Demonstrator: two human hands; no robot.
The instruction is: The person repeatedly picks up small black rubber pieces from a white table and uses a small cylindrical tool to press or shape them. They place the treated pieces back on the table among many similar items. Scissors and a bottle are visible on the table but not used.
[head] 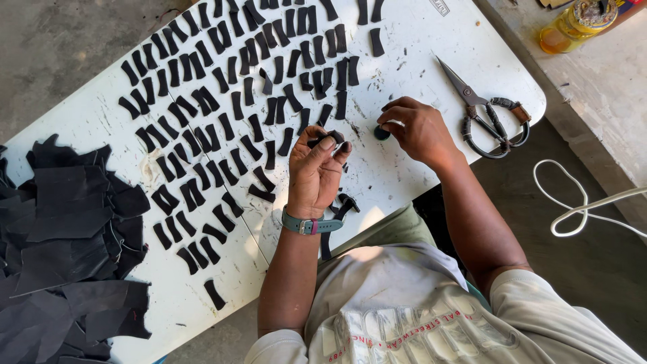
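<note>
Hands working small black strips over a white tabletop (418,40).

Left hand (313,176) is curled shut, pinching one short, dark curved strip (326,139) at its fingertips above the tabletop; right hand (419,129) is half closed, fingers touching a small round black piece (381,133). Beyond lie rows of black strips (222,101) and scissors (486,114).

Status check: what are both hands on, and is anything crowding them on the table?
Left hand pinching a black strip. Right hand on a small dark round piece. Rows of strips left, scissors right.
</note>
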